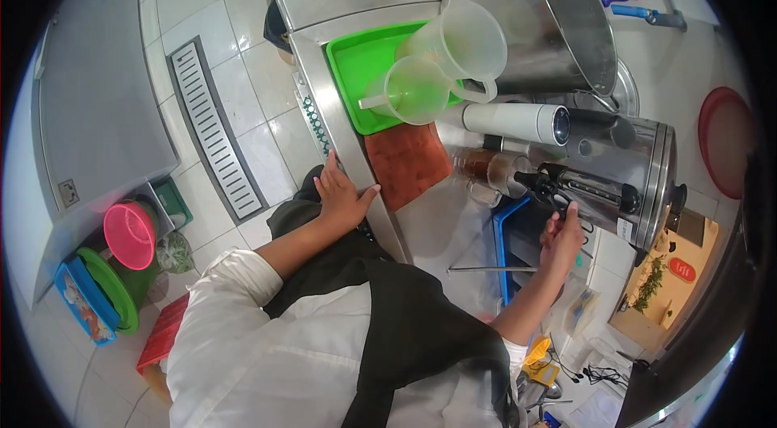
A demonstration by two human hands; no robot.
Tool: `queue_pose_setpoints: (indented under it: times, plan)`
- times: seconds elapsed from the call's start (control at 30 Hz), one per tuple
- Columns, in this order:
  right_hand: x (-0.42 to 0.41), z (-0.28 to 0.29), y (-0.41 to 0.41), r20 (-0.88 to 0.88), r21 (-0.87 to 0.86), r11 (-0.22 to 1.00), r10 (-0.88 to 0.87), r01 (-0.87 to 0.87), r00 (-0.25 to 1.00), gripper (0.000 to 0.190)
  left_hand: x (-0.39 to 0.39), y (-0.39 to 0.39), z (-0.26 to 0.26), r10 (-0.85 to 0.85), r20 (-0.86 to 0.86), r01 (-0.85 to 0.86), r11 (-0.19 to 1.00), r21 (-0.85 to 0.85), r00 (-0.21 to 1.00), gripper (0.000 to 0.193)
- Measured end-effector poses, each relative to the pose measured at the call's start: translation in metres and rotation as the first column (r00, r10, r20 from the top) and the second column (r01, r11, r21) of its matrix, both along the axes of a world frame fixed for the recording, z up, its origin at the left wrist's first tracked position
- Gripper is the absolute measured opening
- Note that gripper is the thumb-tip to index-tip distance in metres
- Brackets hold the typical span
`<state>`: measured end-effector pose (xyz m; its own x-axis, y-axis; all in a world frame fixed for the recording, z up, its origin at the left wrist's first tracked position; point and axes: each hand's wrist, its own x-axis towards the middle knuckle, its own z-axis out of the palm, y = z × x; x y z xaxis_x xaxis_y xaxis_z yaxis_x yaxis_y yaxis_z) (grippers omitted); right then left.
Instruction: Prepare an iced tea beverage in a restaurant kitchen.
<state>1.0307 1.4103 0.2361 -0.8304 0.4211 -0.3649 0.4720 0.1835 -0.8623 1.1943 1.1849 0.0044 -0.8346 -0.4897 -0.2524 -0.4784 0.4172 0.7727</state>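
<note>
My left hand [342, 194] is spread with nothing in it, its fingers at the counter's steel front edge [382, 209]. The fingertips of my right hand [561, 234] hold the black tap lever [555, 197] of a stainless steel drink dispenser [631, 149] with a sight tube. By the tap's spout is a clear glass mug [485, 170] of brown liquid. A white cylindrical flask [516, 123] is beside the dispenser. Two translucent plastic measuring jugs [467, 33] occupy a green tray [358, 58], and a reddish-brown cloth [408, 164] lies next to it.
A large steel pot [528, 21] stands behind the jugs. A blue-rimmed dark tray [501, 246] is near my right forearm. Cables [607, 374] and utensils lie at lower right. On the floor are a drain grate [215, 130], a pink basin [129, 235] and a red crate [161, 331].
</note>
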Motion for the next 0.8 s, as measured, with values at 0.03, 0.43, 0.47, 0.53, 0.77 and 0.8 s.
queue_pose_setpoints:
  times: [0.03, 0.43, 0.47, 0.53, 0.77, 0.8]
  plan:
    - [0.000, 0.007, -0.006, -0.050, 0.200, 0.973, 0.125, -0.113, 0.991, 0.035, 0.000, 0.000, 0.000, -0.001, 0.000, 0.001, 1.000, -0.003, 1.000, 0.101]
    - [0.033, -0.022, -0.013, -0.375, 0.297, 0.946, 0.239, -0.128, 0.896, 0.026, 0.000, -0.001, 0.002, 0.014, -0.026, -0.012, 0.999, 0.049, 1.000, 0.102]
    - [0.025, -0.018, -0.016, -0.378, 0.293, 0.946, 0.249, -0.140, 0.892, 0.027, 0.001, -0.002, 0.000, 0.026, -0.025, -0.024, 0.998, 0.055, 0.999, 0.102]
    - [0.011, -0.004, -0.026, -0.322, 0.415, 0.900, 0.280, -0.131, 0.904, 0.031, 0.000, -0.001, -0.002, 0.025, -0.031, -0.023, 0.998, 0.062, 0.999, 0.101]
    - [-0.007, -0.022, -0.003, -0.288, 0.440, 0.897, 0.181, -0.038, 0.940, 0.036, -0.001, -0.002, 0.002, 0.015, -0.011, -0.014, 0.998, 0.055, 1.000, 0.102]
    - [-0.004, -0.020, -0.001, -0.265, 0.280, 0.960, 0.094, -0.016, 0.960, 0.036, 0.000, -0.001, 0.002, 0.004, -0.022, -0.003, 0.999, 0.037, 1.000, 0.102]
